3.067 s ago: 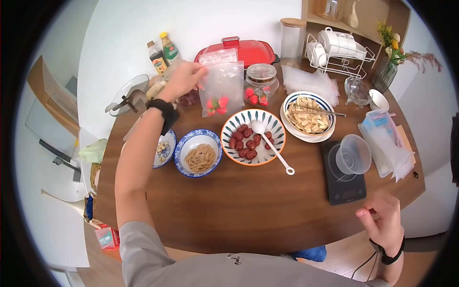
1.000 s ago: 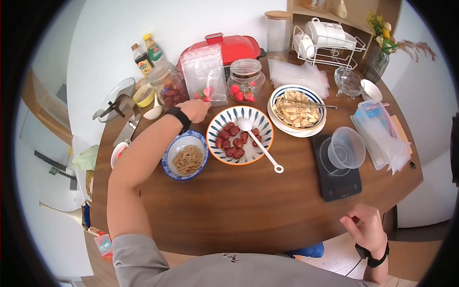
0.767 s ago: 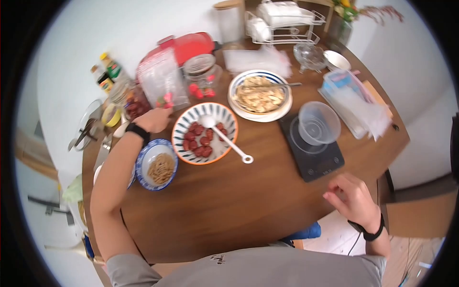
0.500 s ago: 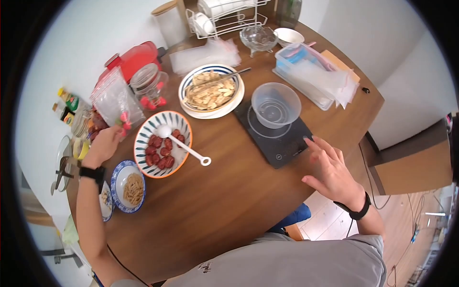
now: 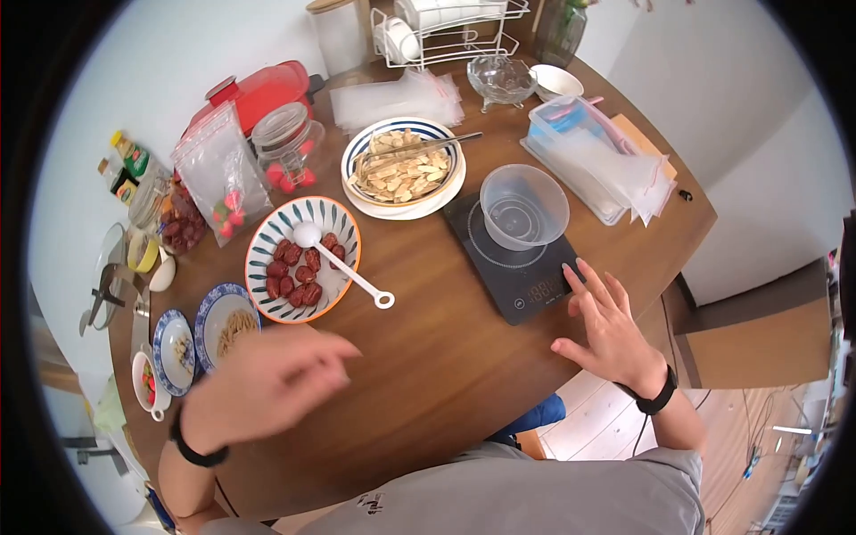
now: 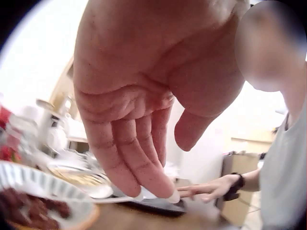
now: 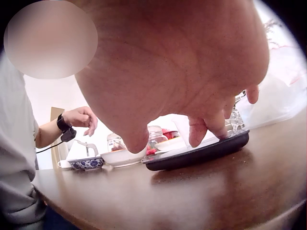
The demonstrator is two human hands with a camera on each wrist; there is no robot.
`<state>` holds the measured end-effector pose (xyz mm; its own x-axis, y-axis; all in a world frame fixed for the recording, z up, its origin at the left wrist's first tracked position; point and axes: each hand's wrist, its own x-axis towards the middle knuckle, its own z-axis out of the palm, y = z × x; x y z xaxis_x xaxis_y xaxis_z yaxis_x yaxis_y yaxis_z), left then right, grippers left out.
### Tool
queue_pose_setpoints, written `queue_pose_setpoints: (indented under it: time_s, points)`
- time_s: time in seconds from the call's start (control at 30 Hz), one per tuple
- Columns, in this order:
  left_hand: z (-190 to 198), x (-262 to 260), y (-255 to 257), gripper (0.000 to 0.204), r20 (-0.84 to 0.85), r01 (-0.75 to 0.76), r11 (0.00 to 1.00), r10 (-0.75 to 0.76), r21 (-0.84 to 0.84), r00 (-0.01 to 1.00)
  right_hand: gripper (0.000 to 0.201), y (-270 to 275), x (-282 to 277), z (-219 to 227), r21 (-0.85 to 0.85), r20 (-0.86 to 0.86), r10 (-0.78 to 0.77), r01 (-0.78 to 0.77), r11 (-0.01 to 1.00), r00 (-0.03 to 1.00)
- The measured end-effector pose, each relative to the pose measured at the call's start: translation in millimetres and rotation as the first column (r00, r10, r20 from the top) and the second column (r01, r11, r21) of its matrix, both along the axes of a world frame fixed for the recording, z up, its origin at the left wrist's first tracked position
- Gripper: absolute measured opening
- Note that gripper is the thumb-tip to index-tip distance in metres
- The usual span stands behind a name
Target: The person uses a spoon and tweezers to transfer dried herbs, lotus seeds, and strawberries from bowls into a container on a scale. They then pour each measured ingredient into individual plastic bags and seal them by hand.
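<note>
- One kitchen scale (image 5: 517,276), flat on the tabletop (image 5: 401,392), in from the right front edge. Looks thin, stiff and rather light, maybe slick on top. Best held by both side edges, and kept level.
- One clear plastic tub (image 5: 526,205), on top of the scale. Looks very light, smooth and a bit bendy. Easy to squash or tip, so best held softly around the rim.
- Right hand (image 5: 611,334) at the near right corner of the scale, fingers spread apart, thumb out to the side. Holds nothing. Cannot tell how hard, if at all, it presses.
- Left hand (image 5: 276,388) over the tabletop's front left part, nearest to the bowls. Fingers close together and a little bent, thumb apart, gripping nothing.
- One orange-rimmed bowl (image 5: 323,212), left of the scale, with about eleven red dates (image 5: 277,268) and one white spoon (image 5: 357,281).
- One blue-ringed bowl (image 5: 358,145) of thin pale slices (image 5: 406,183), on one white plate (image 5: 383,212).
- Two blue-and-white bowls (image 5: 209,312), by the left edge.
- Two clip-top jars (image 5: 283,134) and one zip bag (image 5: 209,169), toward the back left.
- Two sauce bottles (image 5: 134,156), farther back.
</note>
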<state>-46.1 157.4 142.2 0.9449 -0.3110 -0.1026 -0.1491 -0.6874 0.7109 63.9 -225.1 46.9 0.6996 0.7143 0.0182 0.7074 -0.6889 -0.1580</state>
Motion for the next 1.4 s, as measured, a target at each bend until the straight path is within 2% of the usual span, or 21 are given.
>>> queue_pose_setpoints:
  time_s: [0.03, 0.07, 0.1, 0.13, 0.17, 0.23, 0.27, 0.33, 0.37, 0.43, 0.47, 0.53, 0.6, 0.67, 0.73, 0.77, 0.87, 0.93, 1.03, 1.33, 1.4]
  points:
    - [-14.3, -5.9, -10.4, 0.021, -0.028, 0.121, 0.985, -0.126, -0.121, 0.992, 0.078, 1.3, -1.8, -0.1, 0.002, -0.002, -0.016, 0.016, 1.000, 1.000]
    - [-18.7, -8.0, -25.2, 0.024, -0.167, 0.208, 0.965, -0.235, -0.162, 0.958, 0.072, 2.7, -3.7, 0.7, 0.003, -0.004, -0.030, 0.030, 1.000, 1.000]
    - [-35.0, -10.8, -38.6, 0.025, -0.211, 0.282, 0.918, -0.345, -0.279, 0.915, 0.072, 4.0, -6.2, 2.2, -0.008, 0.006, -0.014, 0.014, 1.000, 1.000]
    - [-52.7, -10.3, -54.5, 0.026, -0.292, 0.301, 0.852, -0.446, -0.428, 0.846, 0.065, 5.5, -8.9, 4.0, 0.051, 0.046, -0.012, 0.010, 0.999, 0.999]
    - [-68.2, -8.5, -70.6, 0.026, -0.314, 0.343, 0.798, -0.533, -0.496, 0.786, 0.057, 7.5, -7.6, 7.4, 0.109, 0.087, -0.010, 0.001, 0.994, 0.996]
    - [-92.5, -6.5, -100.9, 0.026, -0.318, 0.283, 0.674, -0.622, -0.682, 0.716, 0.051, 12.4, -4.2, 32.1, 0.159, 0.106, 0.008, -0.025, 0.987, 0.994]
    - [-104.5, -5.3, -115.5, 0.026, -0.306, 0.280, 0.668, -0.619, -0.689, 0.723, 0.046, 15.1, -4.3, 47.7, 0.225, 0.115, 0.004, -0.030, 0.974, 0.993]
    - [-123.6, 0.0, -140.4, 0.027, -0.315, 0.186, 0.515, -0.730, -0.836, 0.606, 0.031, 23.1, 1.4, 74.5, 0.345, 0.166, 0.038, -0.094, 0.934, 0.985]
    - [-129.2, 3.4, -149.7, 0.027, -0.306, 0.186, 0.512, -0.726, -0.839, 0.616, 0.027, 29.2, 6.2, 84.0, 0.380, 0.206, 0.047, -0.124, 0.917, 0.977]
    - [-137.4, 10.8, -163.2, 0.027, -0.365, 0.047, 0.453, -0.771, -0.890, 0.521, 0.024, 43.6, 16.8, 100.4, 0.410, 0.251, 0.062, -0.164, 0.897, 0.966]
    - [-142.0, 13.0, -168.2, 0.027, -0.359, 0.047, 0.449, -0.769, -0.892, 0.528, 0.021, 52.5, 21.6, 107.9, 0.431, 0.250, 0.033, -0.142, 0.891, 0.968]
    - [-149.6, 17.8, -174.8, 0.027, -0.438, -0.091, 0.441, -0.803, -0.893, 0.403, 0.018, 70.7, 36.7, 116.0, 0.448, 0.249, 0.010, -0.124, 0.885, 0.968]
    - [-152.3, 22.5, -175.9, 0.025, -0.422, -0.115, 0.411, -0.820, -0.904, 0.386, 0.013, 91.3, 55.3, 121.2, 0.370, 0.247, 0.063, -0.154, 0.916, 0.967]
    - [-155.2, 25.4, -176.0, 0.026, -0.414, -0.158, 0.383, -0.833, -0.910, 0.368, 0.007, 118.8, 73.1, 122.6, 0.382, 0.206, 0.109, -0.183, 0.906, 0.972]
    - [-161.9, 28.0, -176.6, 0.027, -0.399, -0.185, 0.355, -0.844, -0.916, 0.358, 0.006, 140.8, 99.6, 118.2, 0.232, 0.200, 0.190, -0.235, 0.944, 0.961]
    - [-165.0, 29.2, -177.2, 0.028, -0.387, -0.211, 0.330, -0.854, -0.920, 0.349, 0.006, 152.8, 115.0, 115.0, 0.226, 0.198, 0.191, -0.235, 0.945, 0.961]
    - [-170.4, 32.6, -177.2, 0.030, -0.377, -0.220, 0.316, -0.859, -0.923, 0.347, 0.014, 187.2, 164.8, 94.5, 0.088, 0.124, 0.292, -0.303, 0.949, 0.948]
    - [-172.7, 33.8, -176.3, 0.031, -0.369, -0.220, 0.308, -0.866, -0.926, 0.339, 0.021, 205.8, 193.7, 72.8, 0.049, 0.165, 0.444, -0.457, 0.888, 0.881]
    - [-173.1, 35.2, -174.0, 0.032, -0.358, -0.222, 0.296, -0.873, -0.929, 0.332, 0.023, 226.5, 212.9, 51.4, -0.043, 0.081, 0.441, -0.439, 0.897, 0.894]
    - [-179.0, 36.3, -176.0, 0.032, -0.340, -0.212, 0.282, -0.883, -0.936, 0.324, 0.023, 245.3, 228.3, 39.1, -0.323, 0.063, 0.453, -0.411, 0.852, 0.889]
    - [-177.5, 37.6, -174.6, 0.033, -0.344, -0.197, 0.293, -0.883, -0.936, 0.320, 0.022, 245.0, 230.2, 36.0, -0.308, 0.058, 0.479, -0.440, 0.843, 0.876]
